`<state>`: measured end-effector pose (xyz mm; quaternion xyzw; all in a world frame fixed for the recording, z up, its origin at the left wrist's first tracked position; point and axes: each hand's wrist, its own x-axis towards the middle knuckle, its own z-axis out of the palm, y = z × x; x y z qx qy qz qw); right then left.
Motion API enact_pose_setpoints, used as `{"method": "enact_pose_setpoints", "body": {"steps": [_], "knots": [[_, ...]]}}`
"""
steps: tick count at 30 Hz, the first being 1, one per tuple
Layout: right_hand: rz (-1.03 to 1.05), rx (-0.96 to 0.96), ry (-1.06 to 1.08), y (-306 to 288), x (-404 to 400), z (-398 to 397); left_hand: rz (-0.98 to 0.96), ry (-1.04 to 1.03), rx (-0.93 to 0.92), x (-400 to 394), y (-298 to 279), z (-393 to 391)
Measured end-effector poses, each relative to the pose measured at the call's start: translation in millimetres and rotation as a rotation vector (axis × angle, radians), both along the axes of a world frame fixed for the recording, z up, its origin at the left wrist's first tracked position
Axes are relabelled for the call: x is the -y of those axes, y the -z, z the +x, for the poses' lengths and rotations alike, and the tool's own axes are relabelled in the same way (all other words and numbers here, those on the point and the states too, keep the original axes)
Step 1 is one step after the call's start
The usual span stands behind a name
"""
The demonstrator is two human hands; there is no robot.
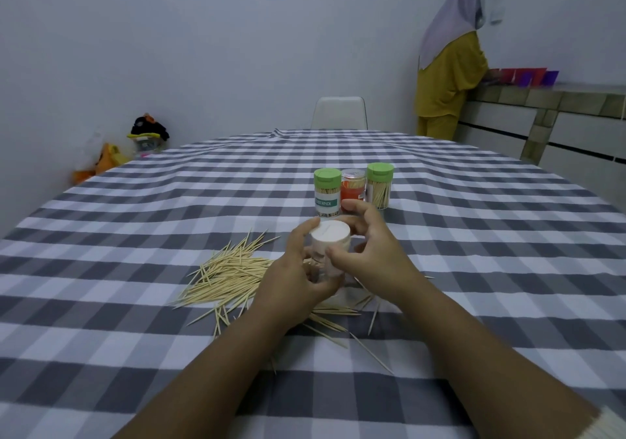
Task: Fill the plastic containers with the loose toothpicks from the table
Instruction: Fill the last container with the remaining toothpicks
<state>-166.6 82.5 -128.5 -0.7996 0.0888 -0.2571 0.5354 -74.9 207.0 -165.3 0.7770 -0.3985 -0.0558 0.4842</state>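
Observation:
A clear plastic container with a white lid (pixel 330 235) is held above the table between both hands. My left hand (pixel 294 276) wraps its lower body, thumb up by the lid. My right hand (pixel 369 252) curls round the lid and upper side from the right. Loose toothpicks (pixel 230 274) lie in a heap on the checked tablecloth, left of and under my hands. Behind stand two green-lidded containers (pixel 327 192) (pixel 380 185) and an orange one (pixel 353 188), all holding toothpicks.
The grey and white checked tablecloth (pixel 135 303) covers a large table. A white chair (pixel 339 112) stands at the far edge. A person in yellow clothes (pixel 447 76) stands at a tiled counter (pixel 548 100) at the back right. Bags (pixel 149 132) lie on the floor at the left.

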Motion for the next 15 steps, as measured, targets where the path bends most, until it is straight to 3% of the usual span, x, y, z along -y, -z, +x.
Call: {"method": "enact_pose_setpoints", "body": {"steps": [6, 11, 15], "knots": [[0.072, -0.003, 0.164, -6, 26, -5, 0.152, 0.024, -0.034, 5, -19, -2], [0.065, -0.295, 0.454, 0, 60, -11, 0.139, -0.02, -0.051, 12, -19, -6], [-0.059, -0.525, 0.626, 7, 71, -12, 0.131, -0.019, -0.069, 13, -19, -6]]}}
